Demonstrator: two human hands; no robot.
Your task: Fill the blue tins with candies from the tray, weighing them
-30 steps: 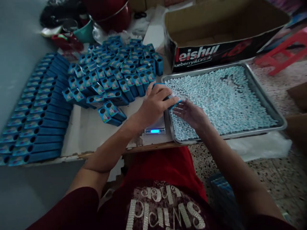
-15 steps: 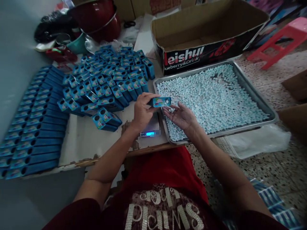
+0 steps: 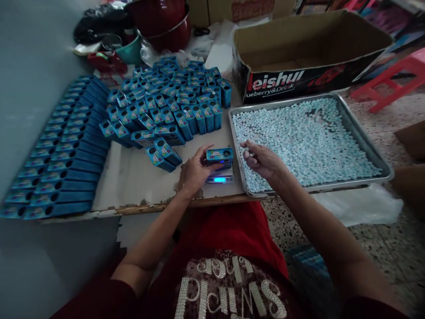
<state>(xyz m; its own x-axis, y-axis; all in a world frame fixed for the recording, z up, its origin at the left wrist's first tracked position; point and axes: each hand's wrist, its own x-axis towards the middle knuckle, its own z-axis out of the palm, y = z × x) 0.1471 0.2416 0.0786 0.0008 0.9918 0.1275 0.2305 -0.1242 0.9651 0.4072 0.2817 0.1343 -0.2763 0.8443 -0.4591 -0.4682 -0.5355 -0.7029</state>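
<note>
A small blue candy box with a round dark hole in its top is gripped between the thumb and fingers of my left hand. It stands upright at a digital scale with a lit blue display; whether it rests fully on the plate I cannot tell. My right hand is curled over the left part of a metal tray, with a few pale candies in its fingers. Many light blue and white candies cover the tray.
Rows of blue boxes stand at the left, and a looser cluster sits behind my left hand. A cardboard carton lies behind the tray. Red bowls stand at the back; a red stool is on the floor at right.
My left hand has lowered the candy box from beside my right hand to the scale. My right hand, palm up and open before, has turned over the tray and curled its fingers around candies.
</note>
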